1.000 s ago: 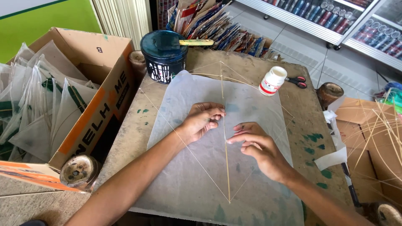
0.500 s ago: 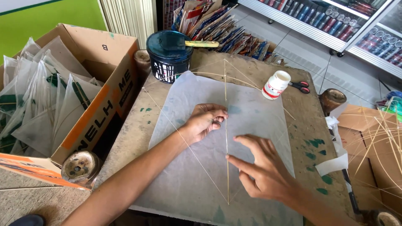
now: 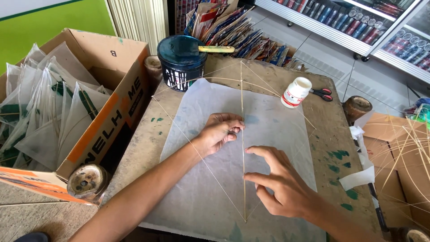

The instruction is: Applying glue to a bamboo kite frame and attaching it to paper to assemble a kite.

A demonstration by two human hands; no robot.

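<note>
At six o'clock the white paper sheet (image 3: 268,121) runs off the bottom edge. The left hand (image 3: 219,132) curls over the thin stick (image 3: 242,103), hiding its fingertips; whether they pinch it is unclear. The cardboard box (image 3: 107,112) is cropped at nine o'clock.

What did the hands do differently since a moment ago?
The right hand slid down the long bamboo stick toward the person, fingers now spread beside it. The left hand stayed pinching the stick near its middle. The thin paper sheet, glue bottle and paint tub stayed put.
</note>
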